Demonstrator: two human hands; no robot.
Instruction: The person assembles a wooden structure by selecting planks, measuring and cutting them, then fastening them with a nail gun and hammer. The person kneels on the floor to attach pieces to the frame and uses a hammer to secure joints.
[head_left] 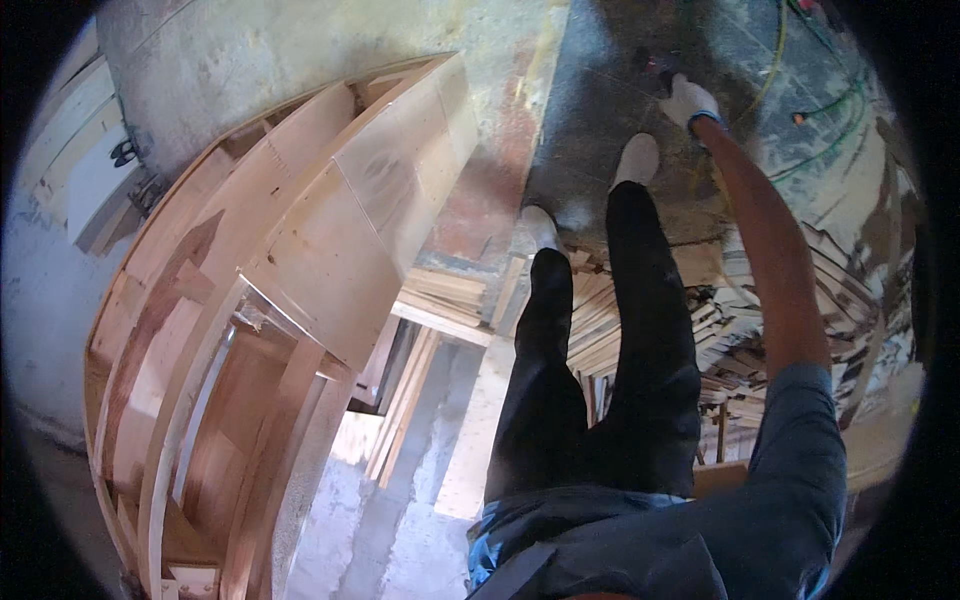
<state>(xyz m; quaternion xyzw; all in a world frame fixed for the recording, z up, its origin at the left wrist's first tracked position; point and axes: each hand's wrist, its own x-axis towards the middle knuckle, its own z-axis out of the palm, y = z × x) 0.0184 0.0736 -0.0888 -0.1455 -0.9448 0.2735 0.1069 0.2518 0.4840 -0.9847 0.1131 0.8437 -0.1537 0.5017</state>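
My right hand (692, 102), in a white glove with a blue cuff, reaches out at the upper right over dark floor. Its fingers close round a small dark object with a reddish spot (657, 70), too shadowed to name. My left hand is out of view. To my left stands a large curved wooden frame (300, 225) with ribs, plywood panels and open compartments; my right hand is well apart from it.
Stacked wood strips (455, 290) lie by my feet, with a heap of offcuts (770, 350) to the right. Green and yellow cords (835, 125) cross the floor at the upper right. Pale boards (98, 180) lean at the far left.
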